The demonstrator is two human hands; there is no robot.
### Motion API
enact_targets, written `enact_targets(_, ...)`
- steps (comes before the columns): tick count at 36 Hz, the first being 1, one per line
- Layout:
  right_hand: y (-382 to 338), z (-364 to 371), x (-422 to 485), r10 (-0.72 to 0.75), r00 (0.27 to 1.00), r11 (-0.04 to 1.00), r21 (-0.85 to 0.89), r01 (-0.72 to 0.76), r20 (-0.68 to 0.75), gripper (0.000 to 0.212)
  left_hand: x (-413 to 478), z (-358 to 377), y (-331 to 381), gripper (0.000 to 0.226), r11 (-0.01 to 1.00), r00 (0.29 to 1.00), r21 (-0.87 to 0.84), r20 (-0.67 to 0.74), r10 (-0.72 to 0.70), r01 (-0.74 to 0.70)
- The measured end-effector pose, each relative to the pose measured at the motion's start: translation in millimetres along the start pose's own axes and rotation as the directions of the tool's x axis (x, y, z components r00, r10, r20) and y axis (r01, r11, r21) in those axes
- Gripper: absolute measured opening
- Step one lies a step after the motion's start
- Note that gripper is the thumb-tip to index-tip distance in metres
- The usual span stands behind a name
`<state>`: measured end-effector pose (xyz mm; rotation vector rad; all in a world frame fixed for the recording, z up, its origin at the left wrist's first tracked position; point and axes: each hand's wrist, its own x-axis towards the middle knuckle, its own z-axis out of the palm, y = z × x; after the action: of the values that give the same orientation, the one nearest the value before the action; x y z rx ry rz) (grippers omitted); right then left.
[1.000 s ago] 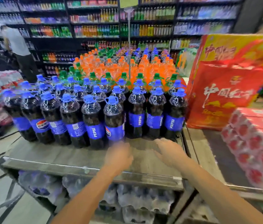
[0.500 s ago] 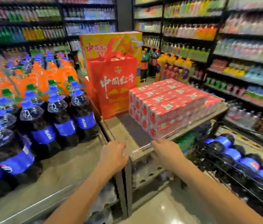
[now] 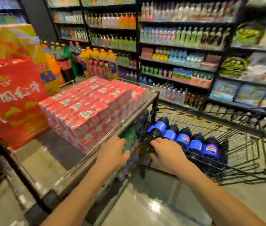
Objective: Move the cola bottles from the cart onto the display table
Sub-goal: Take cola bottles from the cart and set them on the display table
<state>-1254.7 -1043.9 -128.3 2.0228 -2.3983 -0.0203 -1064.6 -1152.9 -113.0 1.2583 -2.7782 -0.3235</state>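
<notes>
Bare hands and bare forearms, seen from the head camera.

The left hand (image 3: 112, 154) and right hand (image 3: 168, 154) are uncovered, and their backs and knuckles show. The fingertips are softened by motion blur. The left forearm (image 3: 80, 193) and right forearm (image 3: 218, 198) are slim, smooth and bare to the bottom edge of the view, where the wide-angle lens makes them look broader.

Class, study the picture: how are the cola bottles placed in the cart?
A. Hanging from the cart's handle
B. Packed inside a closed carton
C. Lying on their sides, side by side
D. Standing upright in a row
C: the cola bottles lie on their sides in a row inside the wire cart, with their blue labels showing.
</notes>
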Motion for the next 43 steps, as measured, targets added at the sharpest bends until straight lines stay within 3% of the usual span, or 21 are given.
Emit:
enact_targets(15, 128.3, 24.9, 32.1, 0.158, 0.983, 0.983, 0.076, -0.165, 0.091, 0.039, 125.1, 33.3, 89.5, 0.037, 0.989, 0.991, -0.12, 0.091, 0.096, -0.085)
enact_targets(27, 163.6, 40.5, 115.2, 0.277, 0.951, 0.958, 0.035, -0.284, 0.137, 0.038, 240.4, 53.7, 70.1, 0.041, 0.976, 0.971, -0.097, 0.115, 0.207, -0.197)
enact_targets(43, 193.6, 39.4, 220.5, 0.448, 0.869, 0.882, 0.054, -0.468, 0.211, 0.043, 369.7, 72.2, 44.2, 0.041, 0.925, 0.932, -0.314, 0.218, 0.289, -0.213)
